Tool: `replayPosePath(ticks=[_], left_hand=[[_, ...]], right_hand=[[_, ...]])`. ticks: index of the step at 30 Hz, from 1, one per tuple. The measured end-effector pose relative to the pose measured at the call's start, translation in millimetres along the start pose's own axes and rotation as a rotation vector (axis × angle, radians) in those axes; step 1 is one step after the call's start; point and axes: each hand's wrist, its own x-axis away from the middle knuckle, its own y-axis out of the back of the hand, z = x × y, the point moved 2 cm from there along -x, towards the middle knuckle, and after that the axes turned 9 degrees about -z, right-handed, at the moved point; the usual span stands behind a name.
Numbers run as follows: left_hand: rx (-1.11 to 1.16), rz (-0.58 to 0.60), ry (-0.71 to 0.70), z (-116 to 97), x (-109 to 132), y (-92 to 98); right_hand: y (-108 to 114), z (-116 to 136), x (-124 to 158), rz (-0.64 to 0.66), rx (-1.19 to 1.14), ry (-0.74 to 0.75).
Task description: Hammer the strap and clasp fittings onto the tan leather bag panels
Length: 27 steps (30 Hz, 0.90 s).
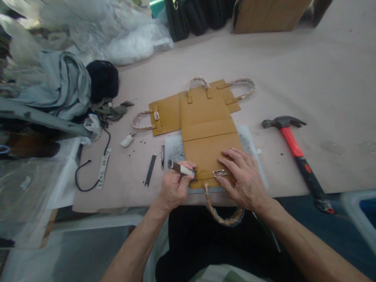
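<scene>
A tan leather bag panel (210, 147) lies in front of me, its wrapped handle (225, 221) hanging over the table's near edge. My left hand (176, 186) is closed around a punch (182, 168) with a pale wrapped shaft and a metal head. The punch's working end meets the strap near the panel's left edge; the exact contact is hidden by my fingers. My right hand (243, 178) lies with spread fingers on the panel, beside the metal clasp (219, 172). Under the panel a speckled white board (173, 147) shows at both sides.
A claw hammer (293, 149) with a red and black handle lies right. More tan panels (167, 113) with handles lie behind. Left are a flat pronged tool (150, 170), a metal rod (162, 156) and a white-wrapped piece (127, 140). Plastic wrap (117, 35) and a cardboard box (267, 15) stand at the back.
</scene>
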Motion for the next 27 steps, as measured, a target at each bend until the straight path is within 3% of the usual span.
replayPosePath(ticks=[6, 11, 15, 19, 27], left_hand=[[-0.077, -0.050, -0.040, -1, 2, -6.4], [-0.101, -0.004, -0.106, -4, 0, -10.6], [-0.037, 0.075, -0.035, -2, -6, -6.6], [0.066, 0.063, 0.051, 4, -8, -0.6], [0.054, 0.040, -0.020, 4, -2, -2.6]], right_hand=[[0, 0, 0, -0.003, 0.013, 0.001], [-1, 0, 1, -0.015, 0.011, 0.002], [-1, 0, 2, -0.015, -0.006, 0.002], [-1, 0, 2, -0.023, -0.011, -0.004], [0, 1, 2, -0.027, -0.012, 0.002]])
